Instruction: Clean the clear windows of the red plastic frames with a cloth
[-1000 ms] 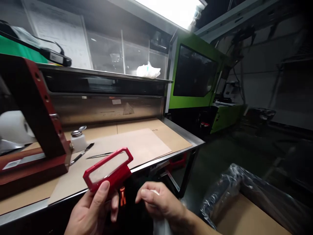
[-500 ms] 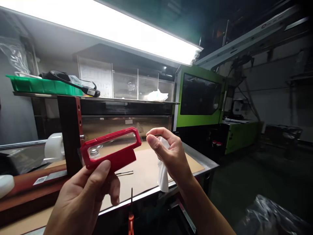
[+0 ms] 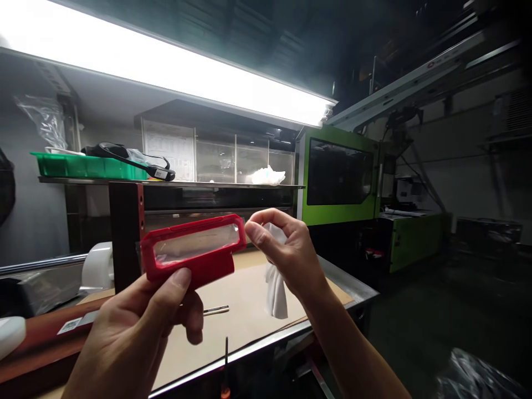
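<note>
My left hand [image 3: 137,327] grips a red plastic frame with a clear window [image 3: 193,250], raised in front of me above the workbench [image 3: 332,277]. My right hand [image 3: 286,252] pinches a white cloth [image 3: 276,285] that hangs down just right of the frame's end. The fingertips of the right hand sit close to the frame's right edge. Whether they touch it is unclear.
A dark red stand [image 3: 124,233] rises at the left on the bench. Tweezers [image 3: 216,310] lie on brown cardboard [image 3: 249,310]. A shelf carries a green tray [image 3: 83,165] and white rag [image 3: 268,175]. A green machine [image 3: 341,177] stands to the right, under a bright lamp [image 3: 166,72].
Both hands rose from below the bench edge to chest height with the frame and cloth. The view tilted upward, and the right hand drew nearer the frame's end.
</note>
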Available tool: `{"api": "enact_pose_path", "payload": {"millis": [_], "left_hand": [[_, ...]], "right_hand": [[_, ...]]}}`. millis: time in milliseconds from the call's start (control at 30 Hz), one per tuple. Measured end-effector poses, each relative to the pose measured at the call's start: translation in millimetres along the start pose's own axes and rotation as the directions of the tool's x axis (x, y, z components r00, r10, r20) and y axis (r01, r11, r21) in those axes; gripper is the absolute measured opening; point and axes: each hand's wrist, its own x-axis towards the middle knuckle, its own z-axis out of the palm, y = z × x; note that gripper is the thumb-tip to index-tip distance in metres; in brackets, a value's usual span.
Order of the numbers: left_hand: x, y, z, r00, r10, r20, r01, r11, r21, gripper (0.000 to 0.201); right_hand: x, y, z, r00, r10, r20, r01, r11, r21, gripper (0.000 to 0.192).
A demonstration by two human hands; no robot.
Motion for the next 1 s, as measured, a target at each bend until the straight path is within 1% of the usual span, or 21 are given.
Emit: {"api": "enact_pose_path", "payload": {"millis": [67,100,200,267,300,333,367,433,500,567,667,800,867,1000], "left_hand": [[0.5,0.3,-1.8,0.998,0.011,0.066,-0.015,0.998,0.057,0.036],[0.6,0.4,-2.5,0.996,0.025,0.081,-0.031,0.997,0.076,0.037],[-0.6,1.2,-2.7,0.997,0.055,0.062,-0.06,0.995,0.076,0.034],[-2.1,2.7,-0.9,0.997,0.059,0.04,-0.061,0.997,0.042,0.034],[-2.7,3.8,0.5,0.998,0.057,0.035,-0.058,0.998,0.023,0.034],[-3.0,5.1,2.1,0.998,0.054,0.035,-0.054,0.999,0.002,0.034],[-3.1,6.6,3.8,0.998,0.05,0.035,-0.049,0.999,-0.02,0.033],[-2.5,10.1,7.1,0.998,0.043,0.037,-0.041,0.998,-0.048,0.03],[-1.4,14.1,10.1,0.998,0.058,0.038,-0.055,0.996,-0.071,0.028],[-0.6,18.5,12.8,0.994,0.081,0.071,-0.072,0.991,-0.113,0.027],[0.1,24.7,16.3,0.989,0.082,0.125,-0.059,0.982,-0.177,0.03],[2.4,30.5,19.1,0.987,0.045,0.152,-0.008,0.972,-0.236,0.03],[4.6,32.0,19.3,0.985,0.042,0.169,0.004,0.964,-0.266,0.028],[8.4,32.5,17.3,0.983,0.045,0.179,0.004,0.965,-0.263,0.024]], "right_hand": [[1.3,-2.3,-0.2,1.0,-0.016,-0.007,0.015,0.999,-0.042,0.014],[1.4,-3.2,-0.1,1.0,-0.024,-0.01,0.023,0.998,-0.065,0.013],[-1.2,-4.6,1.6,0.997,-0.078,-0.022,0.074,0.988,-0.139,0.014],[-5.3,-4.5,4.9,0.986,-0.159,-0.048,0.146,0.967,-0.208,0.012],[-7.7,-4.3,7.3,0.974,-0.22,-0.055,0.199,0.946,-0.256,0.011],[-10.0,-3.9,9.9,0.954,-0.295,-0.052,0.265,0.912,-0.314,0.009],[-12.1,-3.5,12.7,0.924,-0.38,-0.035,0.339,0.861,-0.379,0.006],[-15.1,-2.4,17.7,0.843,-0.536,0.037,0.48,0.72,-0.501,0.004],[-16.5,-1.2,21.1,0.772,-0.622,0.128,0.572,0.594,-0.566,0.004],[-16.9,0.0,22.6,0.737,-0.644,0.205,0.618,0.52,-0.589,0.004],[-17.3,0.6,22.7,0.709,-0.641,0.293,0.651,0.437,-0.621,0.005],[-16.6,-2.0,23.4,0.691,-0.615,0.38,0.671,0.351,-0.653,0.009],[-14.8,-3.9,24.3,0.681,-0.611,0.403,0.676,0.315,-0.666,0.012],[-10.2,-5.9,25.4,0.636,-0.656,0.407,0.692,0.251,-0.677,0.007]]}}
